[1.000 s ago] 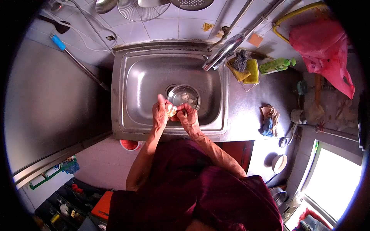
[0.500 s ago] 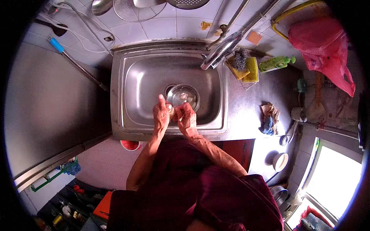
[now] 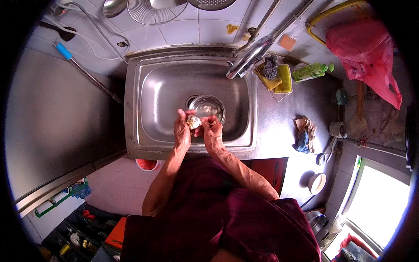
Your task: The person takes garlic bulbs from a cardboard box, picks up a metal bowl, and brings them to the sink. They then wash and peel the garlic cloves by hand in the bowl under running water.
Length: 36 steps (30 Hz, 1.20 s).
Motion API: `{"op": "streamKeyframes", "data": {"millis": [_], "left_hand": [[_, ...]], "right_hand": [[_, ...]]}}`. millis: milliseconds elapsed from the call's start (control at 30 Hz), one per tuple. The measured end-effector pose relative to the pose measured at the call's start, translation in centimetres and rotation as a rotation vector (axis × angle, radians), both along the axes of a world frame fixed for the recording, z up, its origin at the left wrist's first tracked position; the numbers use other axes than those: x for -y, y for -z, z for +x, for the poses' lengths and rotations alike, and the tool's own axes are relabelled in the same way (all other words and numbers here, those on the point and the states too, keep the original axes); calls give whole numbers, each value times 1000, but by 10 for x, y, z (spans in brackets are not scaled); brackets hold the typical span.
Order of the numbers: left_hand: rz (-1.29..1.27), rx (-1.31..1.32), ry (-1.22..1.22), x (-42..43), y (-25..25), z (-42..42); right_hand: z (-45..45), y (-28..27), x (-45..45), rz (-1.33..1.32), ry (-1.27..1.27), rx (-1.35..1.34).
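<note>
My left hand (image 3: 181, 131) holds a whitish, knobbly garlic bulb (image 3: 193, 122), its thumb pointing up and away from the fingers. At the bulb's right side, my right hand (image 3: 212, 129) has its fingers pinched together against it; whether a loose piece is between them is too small to tell. Just beyond both hands, a round bowl (image 3: 223, 110) stands in the steel sink (image 3: 168, 83), partly beside the drain. Several small pale pieces, like cloves (image 3: 207, 108), lie in the bowl. The right hand covers part of its near rim.
A faucet (image 3: 248, 59) reaches over the sink's back right. Beside it a wire rack holds sponges (image 3: 284, 78) and a steel scourer (image 3: 270, 66). A green bottle (image 3: 310, 72) and a crumpled cloth (image 3: 305, 134) lie on the right counter. A pink bag (image 3: 364, 54) hangs at right.
My left hand has turned, bringing the garlic bulb's pale side into view; it looked browner and more covered before. My right hand has shifted only slightly beside it.
</note>
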<state>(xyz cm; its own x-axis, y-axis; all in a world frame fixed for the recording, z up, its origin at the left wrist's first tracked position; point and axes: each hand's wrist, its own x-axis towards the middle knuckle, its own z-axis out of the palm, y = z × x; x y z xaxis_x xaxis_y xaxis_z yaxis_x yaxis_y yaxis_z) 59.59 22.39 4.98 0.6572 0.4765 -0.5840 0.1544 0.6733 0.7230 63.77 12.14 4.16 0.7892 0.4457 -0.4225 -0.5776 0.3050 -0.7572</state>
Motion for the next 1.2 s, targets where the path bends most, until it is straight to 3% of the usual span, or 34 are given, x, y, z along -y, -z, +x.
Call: {"op": "streamKeyframes", "data": {"millis": [133, 200, 233, 267, 300, 333, 400, 467, 667, 733, 800, 933, 1000, 1133, 1200], "left_hand": [[289, 48, 136, 1, 5, 1], [768, 25, 275, 7, 9, 4], [463, -54, 243, 10, 0, 3], [463, -53, 242, 9, 1, 2], [249, 40, 218, 8, 3, 1], [35, 133, 193, 8, 6, 1], [-18, 116, 202, 7, 9, 0], [-346, 132, 57, -1, 6, -2], [-322, 311, 110, -10, 0, -2], [-77, 299, 170, -5, 1, 0], [-74, 347, 191, -7, 9, 0], [188, 231, 313, -7, -8, 5], [465, 236, 353, -5, -11, 5], [571, 287, 407, -5, -13, 4], [479, 306, 389, -1, -12, 4]], "right_hand": [[3, 9, 5, 9, -50, 100], [4, 20, 5, -239, -87, 405], [4, 18, 5, -237, -88, 407], [3, 15, 6, -128, -62, 223], [3, 10, 6, -18, -37, 40], [4, 12, 7, -18, -39, 41], [4, 17, 10, 137, 56, -170], [16, 28, 16, 160, 192, -260], [32, 16, 37, 105, 9, -123], [29, 6, 35, 66, 10, -136], [26, 12, 35, 129, -73, -72], [26, 7, 34, 203, -87, -59], [30, -6, 34, 203, -111, -87], [31, -5, 29, 142, -174, -71], [30, 4, 30, 157, -177, -42]]}}
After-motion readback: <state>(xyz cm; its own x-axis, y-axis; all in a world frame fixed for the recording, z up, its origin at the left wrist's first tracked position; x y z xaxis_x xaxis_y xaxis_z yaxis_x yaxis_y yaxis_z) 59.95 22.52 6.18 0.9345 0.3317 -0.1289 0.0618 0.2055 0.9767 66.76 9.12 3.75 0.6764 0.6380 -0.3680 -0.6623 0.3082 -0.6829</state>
